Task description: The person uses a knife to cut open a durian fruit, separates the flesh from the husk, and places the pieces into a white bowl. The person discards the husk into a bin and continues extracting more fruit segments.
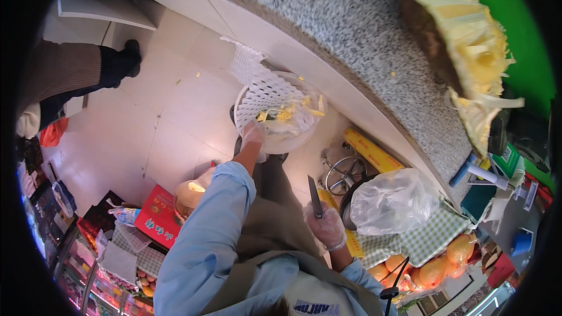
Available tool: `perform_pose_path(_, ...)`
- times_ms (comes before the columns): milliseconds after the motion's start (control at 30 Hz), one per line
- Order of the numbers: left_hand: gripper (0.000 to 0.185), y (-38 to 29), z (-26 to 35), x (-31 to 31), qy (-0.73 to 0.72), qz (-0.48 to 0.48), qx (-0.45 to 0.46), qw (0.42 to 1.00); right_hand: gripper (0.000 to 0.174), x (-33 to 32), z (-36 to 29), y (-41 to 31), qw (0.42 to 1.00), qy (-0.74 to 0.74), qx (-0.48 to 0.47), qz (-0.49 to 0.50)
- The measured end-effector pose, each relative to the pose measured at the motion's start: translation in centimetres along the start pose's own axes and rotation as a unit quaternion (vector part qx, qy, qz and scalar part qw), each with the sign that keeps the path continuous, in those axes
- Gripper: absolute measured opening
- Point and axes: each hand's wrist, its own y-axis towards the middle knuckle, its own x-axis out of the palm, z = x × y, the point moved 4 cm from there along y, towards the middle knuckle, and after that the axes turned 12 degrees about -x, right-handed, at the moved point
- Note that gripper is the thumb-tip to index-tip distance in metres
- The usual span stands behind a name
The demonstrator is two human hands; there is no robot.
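Observation:
In a clear plastic glove, my left hand [253, 134] is at the near-left rim of a round white waste bin [303, 142]. Its fingertips blend with the contents, so I cannot tell whether it grips anything. Yellow jackfruit scraps [285, 113] and a white foam net [268, 90] fill the bin, the net spilling over the far side. My right hand [326, 226], also gloved, is closed around the handle of a dark-bladed knife [314, 195], blade pointing away from me. A cut piece of jackfruit [472, 39] with pale yellow flesh rests on the speckled stone counter [325, 13].
Right of me stand a wheeled stool base [346, 172], a yellow roll [373, 151] and a clear plastic bag [390, 202]. Net-wrapped fruit [439, 267] lies behind. A red box [160, 217] is at left. Another person's legs [74, 68] show at far left.

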Motion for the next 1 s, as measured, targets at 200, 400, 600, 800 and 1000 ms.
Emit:
perform_pose_path(200, 0.036, 2.8, 0.8, 2.2, -0.068, -0.059, -0.087, 0.992, 0.015, 0.1, 4.6, -2.4, 0.993, -0.002, 0.11, -0.032)
perform_pose_path(400, 0.037, 5.5, -1.4, 4.9, -0.033, -0.056, -0.097, 0.993, 0.022, 0.8, 5.8, -3.8, 0.986, 0.01, 0.164, -0.03)
perform_pose_path(600, 0.029, 6.0, -2.0, 4.2, -0.01, -0.043, -0.035, 0.998, 0.024, 0.1, 4.6, -3.0, 0.99, 0.003, 0.143, -0.02)
perform_pose_path(800, 0.022, -4.1, -1.2, -0.9, -0.582, -0.35, -0.101, 0.727, 0.048, -0.2, 4.6, -4.2, 0.945, 0.261, 0.196, 0.009)
perform_pose_path(1000, 0.022, -25.3, 8.9, -17.7, -0.668, -0.583, -0.027, 0.462, 0.041, -5.3, -4.8, -3.3, 0.956, 0.284, 0.057, 0.042)
